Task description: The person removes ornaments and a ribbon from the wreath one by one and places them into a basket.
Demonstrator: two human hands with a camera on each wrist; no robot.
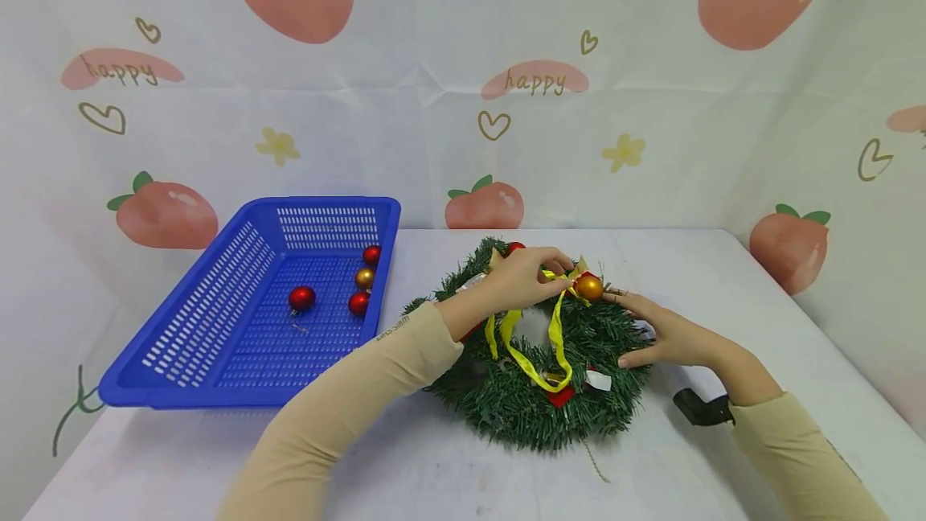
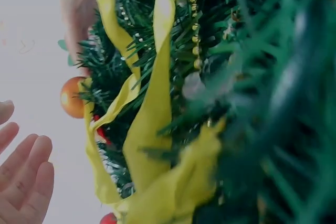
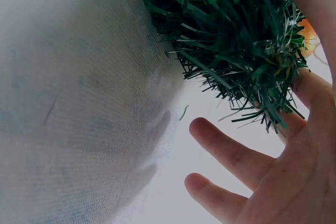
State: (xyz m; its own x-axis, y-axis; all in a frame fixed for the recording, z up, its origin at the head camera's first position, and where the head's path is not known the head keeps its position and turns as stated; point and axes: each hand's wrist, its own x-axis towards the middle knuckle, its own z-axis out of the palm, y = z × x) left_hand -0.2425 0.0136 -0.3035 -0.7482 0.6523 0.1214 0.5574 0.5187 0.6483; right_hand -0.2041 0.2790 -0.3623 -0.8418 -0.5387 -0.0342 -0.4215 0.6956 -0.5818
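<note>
A green wreath [image 1: 535, 424] with yellow ribbon [image 1: 555, 328] lies on the table. My left hand [image 1: 524, 276] reaches over its far side, fingers loosely bent near the ribbon and a gold ball [image 1: 589, 288]. In the left wrist view, its fingers [image 2: 31, 177] stand apart from the orange-looking ball [image 2: 72, 98], with nothing between them. At the wreath's right edge, my right hand [image 1: 673, 336] rests against the greenery, thumb spread from the forefinger. The right wrist view shows two extended fingers [image 3: 231, 150] clear of the wreath [image 3: 236, 40]; the other fingers are partly hidden behind it.
On the left stands a blue plastic basket [image 1: 246, 396], holding red balls [image 1: 301, 298] and a gold ball [image 1: 365, 278]. The white table [image 1: 694, 256] meets a printed backdrop [image 1: 427, 135] behind. A black object [image 1: 702, 408] sits at my right wrist.
</note>
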